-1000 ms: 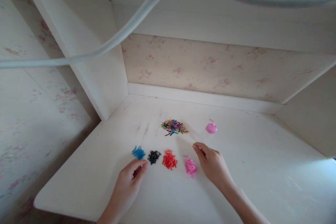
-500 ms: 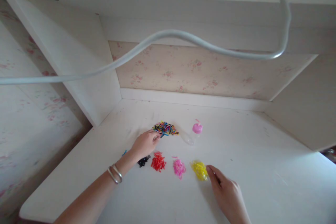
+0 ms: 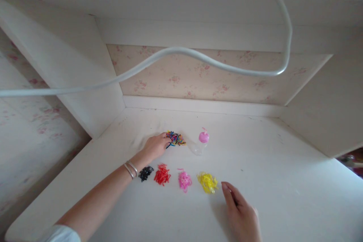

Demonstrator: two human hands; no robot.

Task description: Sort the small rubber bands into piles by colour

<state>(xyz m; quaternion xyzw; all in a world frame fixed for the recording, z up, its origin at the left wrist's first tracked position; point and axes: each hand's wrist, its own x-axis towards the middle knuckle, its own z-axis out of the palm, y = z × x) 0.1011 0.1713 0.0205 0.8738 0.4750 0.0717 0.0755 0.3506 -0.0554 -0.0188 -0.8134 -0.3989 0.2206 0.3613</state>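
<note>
A heap of mixed-colour small rubber bands (image 3: 177, 138) lies at the middle of the white desk. My left hand (image 3: 156, 145) reaches it from the left, thumb and fingers closed on bands at its edge; the fingertips are partly hidden. Nearer to me is a row of single-colour piles: black bands (image 3: 145, 173), red bands (image 3: 162, 174), pink bands (image 3: 185, 181) and yellow bands (image 3: 208, 182). Just right of the yellow pile, apart from it, my right hand (image 3: 241, 211) is closed in a pinch; whatever it may hold does not show.
Behind the piles stands a pink apple-shaped lid or top (image 3: 203, 137), with a clear container (image 3: 199, 149) beside it. A white cable (image 3: 181, 50) crosses the view above the desk (image 3: 269, 181). Side panels and an overhead shelf (image 3: 227, 5) enclose the back.
My left hand has shifted up along the mixed heap's left side, uncovering more of the black pile. The right hand has drawn slightly away from the yellow bands. The whole view has shifted a little.
</note>
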